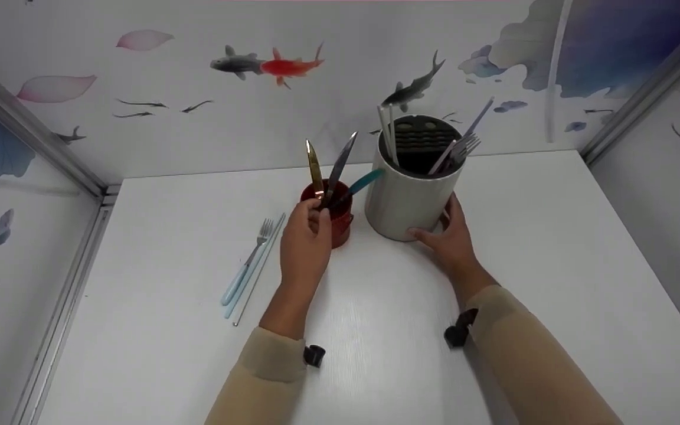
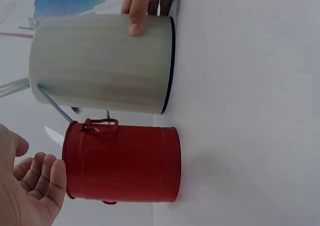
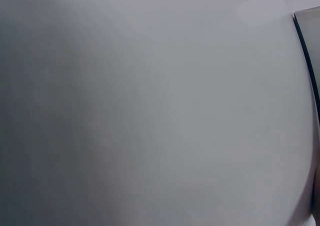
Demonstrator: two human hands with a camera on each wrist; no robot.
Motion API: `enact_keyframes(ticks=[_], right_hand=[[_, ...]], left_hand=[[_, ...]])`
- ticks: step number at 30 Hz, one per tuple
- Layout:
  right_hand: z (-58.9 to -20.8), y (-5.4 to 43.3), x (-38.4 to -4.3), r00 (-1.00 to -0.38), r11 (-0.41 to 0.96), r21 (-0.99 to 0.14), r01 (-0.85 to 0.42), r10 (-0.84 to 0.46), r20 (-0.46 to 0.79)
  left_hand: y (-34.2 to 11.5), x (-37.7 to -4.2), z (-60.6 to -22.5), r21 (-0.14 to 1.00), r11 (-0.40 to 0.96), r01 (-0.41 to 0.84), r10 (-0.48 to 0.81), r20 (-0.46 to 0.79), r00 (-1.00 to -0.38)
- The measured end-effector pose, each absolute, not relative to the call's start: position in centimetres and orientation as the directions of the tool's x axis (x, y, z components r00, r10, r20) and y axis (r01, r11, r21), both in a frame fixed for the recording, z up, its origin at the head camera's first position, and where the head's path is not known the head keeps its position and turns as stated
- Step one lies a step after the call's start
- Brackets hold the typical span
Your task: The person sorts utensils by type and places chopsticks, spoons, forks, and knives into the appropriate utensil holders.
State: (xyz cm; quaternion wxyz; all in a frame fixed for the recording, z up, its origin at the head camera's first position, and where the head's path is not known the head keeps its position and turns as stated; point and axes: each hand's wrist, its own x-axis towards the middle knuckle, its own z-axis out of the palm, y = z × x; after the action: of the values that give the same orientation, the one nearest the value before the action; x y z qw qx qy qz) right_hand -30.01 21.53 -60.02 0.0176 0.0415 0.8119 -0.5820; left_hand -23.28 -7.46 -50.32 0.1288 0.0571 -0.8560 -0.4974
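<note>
My left hand [image 1: 306,245] is at the near rim of a small red bucket [image 1: 341,231], its fingers loosely bent. In the left wrist view a gap shows between thumb and fingertips, with nothing held there. A gold knife [image 1: 314,168], a dark knife [image 1: 340,162] and a teal handle [image 1: 365,181] stick up from the bucket. To its right stands a beige cylindrical utensil holder [image 1: 405,203] with a black slotted insert. My right hand [image 1: 451,239] grips the holder low on its right side, thumb in front. The right wrist view catches only the holder's edge [image 3: 310,50].
Left of the bucket, a fork [image 1: 245,265] with a light-blue handle lies beside other slim utensils [image 1: 257,271] on the white table [image 1: 169,354]. White sticks [image 1: 388,136] and forks [image 1: 464,147] stand in the holder. A fish-patterned wall rises behind.
</note>
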Motion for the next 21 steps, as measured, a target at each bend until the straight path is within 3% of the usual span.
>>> enact_keyframes(ticks=[21], right_hand=[[-59.8, 21.6, -30.0, -0.996, 0.301, -0.950, 0.089, 0.055, -0.076]], left_hand=[[-13.7, -21.7, -54.1, 0.697, 0.684, -0.216, -0.339, 0.042, -0.940]])
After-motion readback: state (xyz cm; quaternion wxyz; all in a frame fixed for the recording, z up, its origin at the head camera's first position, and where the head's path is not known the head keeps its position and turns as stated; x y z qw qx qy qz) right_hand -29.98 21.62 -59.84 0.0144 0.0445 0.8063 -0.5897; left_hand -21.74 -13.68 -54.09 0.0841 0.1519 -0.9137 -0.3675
